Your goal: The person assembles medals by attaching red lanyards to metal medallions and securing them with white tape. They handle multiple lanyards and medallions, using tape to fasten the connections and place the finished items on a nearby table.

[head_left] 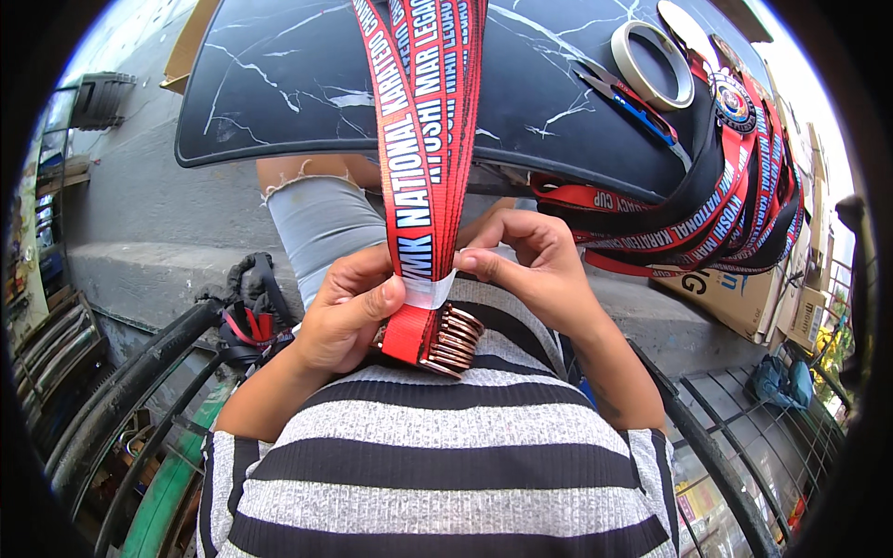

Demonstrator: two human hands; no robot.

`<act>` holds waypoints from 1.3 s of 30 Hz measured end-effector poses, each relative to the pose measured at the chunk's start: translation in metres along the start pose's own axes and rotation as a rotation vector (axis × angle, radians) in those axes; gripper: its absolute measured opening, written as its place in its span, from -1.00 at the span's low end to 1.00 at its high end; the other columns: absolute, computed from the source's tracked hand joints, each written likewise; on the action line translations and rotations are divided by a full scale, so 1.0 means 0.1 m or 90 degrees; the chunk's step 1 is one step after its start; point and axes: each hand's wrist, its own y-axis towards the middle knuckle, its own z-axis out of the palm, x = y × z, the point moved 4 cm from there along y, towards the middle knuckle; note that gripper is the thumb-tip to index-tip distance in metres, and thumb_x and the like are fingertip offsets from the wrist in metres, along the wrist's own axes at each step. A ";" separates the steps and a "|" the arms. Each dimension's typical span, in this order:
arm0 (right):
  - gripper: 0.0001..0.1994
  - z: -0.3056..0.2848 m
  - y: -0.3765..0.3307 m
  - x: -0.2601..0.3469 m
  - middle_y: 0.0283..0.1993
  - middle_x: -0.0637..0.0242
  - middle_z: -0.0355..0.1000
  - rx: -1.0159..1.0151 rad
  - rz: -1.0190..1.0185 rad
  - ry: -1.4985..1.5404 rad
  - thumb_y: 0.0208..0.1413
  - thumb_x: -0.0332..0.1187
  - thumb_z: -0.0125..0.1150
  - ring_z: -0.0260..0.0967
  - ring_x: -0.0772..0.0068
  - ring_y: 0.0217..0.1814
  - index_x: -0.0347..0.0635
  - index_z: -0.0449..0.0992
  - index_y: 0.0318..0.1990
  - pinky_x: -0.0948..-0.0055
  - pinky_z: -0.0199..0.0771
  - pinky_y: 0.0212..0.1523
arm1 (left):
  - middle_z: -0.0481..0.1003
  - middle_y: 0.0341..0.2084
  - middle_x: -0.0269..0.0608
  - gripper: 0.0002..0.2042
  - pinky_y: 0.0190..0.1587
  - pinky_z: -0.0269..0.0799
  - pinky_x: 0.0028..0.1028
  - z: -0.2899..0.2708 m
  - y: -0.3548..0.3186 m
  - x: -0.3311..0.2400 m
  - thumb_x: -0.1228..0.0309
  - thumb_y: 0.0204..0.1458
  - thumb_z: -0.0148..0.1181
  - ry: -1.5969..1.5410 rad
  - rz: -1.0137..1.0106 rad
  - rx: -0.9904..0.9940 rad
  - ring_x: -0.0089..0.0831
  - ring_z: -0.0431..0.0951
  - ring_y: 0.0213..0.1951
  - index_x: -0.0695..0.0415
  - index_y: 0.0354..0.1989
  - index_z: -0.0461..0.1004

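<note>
A stack of red medal ribbons (430, 139) with white lettering runs down from the far edge of the view, over the table, to my lap. At its near end several metal medals (456, 340) are packed face to face. A whitish strip of tape (428, 290) goes across the ribbons just above the medals. My left hand (349, 312) is closed on the ribbons from the left, its thumb on their edge by the tape. My right hand (535, 265) pinches the tape's right end between thumb and fingertips.
The black marble-patterned table (279, 93) lies ahead. On its right are a tape roll (627, 58), scissors (642, 116) with blue and red handles, and another pile of medal ribbons (735, 205) hanging over the edge. Cardboard boxes (726, 302) stand beyond. Metal chair arms (153, 358) flank me.
</note>
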 end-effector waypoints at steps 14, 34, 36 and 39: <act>-0.89 -0.08 -0.12 0.08 -0.39 0.40 0.57 -0.034 -0.076 -0.138 0.06 -0.42 0.38 0.43 0.73 -0.33 -0.27 0.60 -0.40 0.62 0.38 -0.33 | 0.44 0.11 -0.11 -0.54 0.17 0.38 -0.38 0.07 0.01 0.04 0.24 0.20 0.18 -0.017 0.025 0.031 -0.41 0.48 0.09 0.28 0.18 0.39; -0.81 0.07 0.03 -0.27 -0.23 0.30 0.57 -0.003 -0.029 0.163 -0.11 -0.60 0.43 0.51 0.55 -0.20 -0.30 0.62 -0.29 0.55 0.49 -0.13 | 0.50 -0.40 -0.30 -0.22 -0.09 0.47 -0.55 0.17 0.17 0.14 0.43 -0.01 0.44 -0.113 -0.024 -0.046 -0.58 0.55 -0.25 0.28 0.25 -0.03; -0.82 0.12 0.08 -0.22 -0.24 0.24 0.56 0.057 -0.110 0.190 -0.12 -0.59 0.42 0.51 0.47 -0.23 -0.31 0.62 -0.30 0.51 0.50 -0.15 | 0.53 -0.36 -0.21 -0.27 -0.11 0.49 -0.53 0.18 0.18 0.18 0.43 -0.02 0.46 -0.126 -0.049 -0.062 -0.54 0.57 -0.24 0.25 0.15 -0.01; -0.83 0.14 0.14 -0.16 -0.19 0.19 0.53 0.063 -0.106 0.176 -0.11 -0.53 0.41 0.45 0.39 -0.03 -0.29 0.65 -0.29 0.43 0.46 -0.04 | 0.56 -0.27 -0.08 -0.28 -0.09 0.51 -0.50 0.21 0.19 0.20 0.42 -0.03 0.46 -0.129 -0.040 -0.063 -0.48 0.59 -0.19 0.25 0.13 0.00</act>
